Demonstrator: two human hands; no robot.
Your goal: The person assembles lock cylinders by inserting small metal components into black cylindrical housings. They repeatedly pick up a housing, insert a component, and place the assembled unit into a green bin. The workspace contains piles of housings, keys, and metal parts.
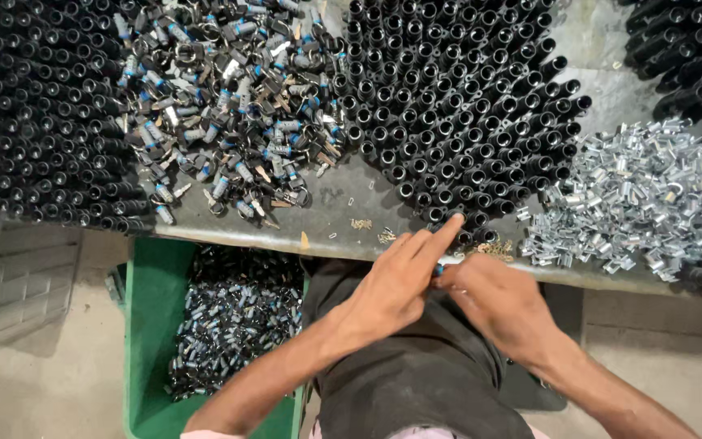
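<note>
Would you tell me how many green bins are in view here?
1: the green bin stands on the floor below the table edge, left of the left hand. Others may be hidden.

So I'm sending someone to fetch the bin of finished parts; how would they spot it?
Start at the grey worktable heaped with black tubes. Look below its near edge, left of the person's left hand: the green bin stands on the floor. It is the only green container, and it holds dark parts with blue bands.

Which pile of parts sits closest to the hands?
The middle block of upright black tubes; its front edge meets the left hand fingertips. The other heaps lie farther off.
</note>
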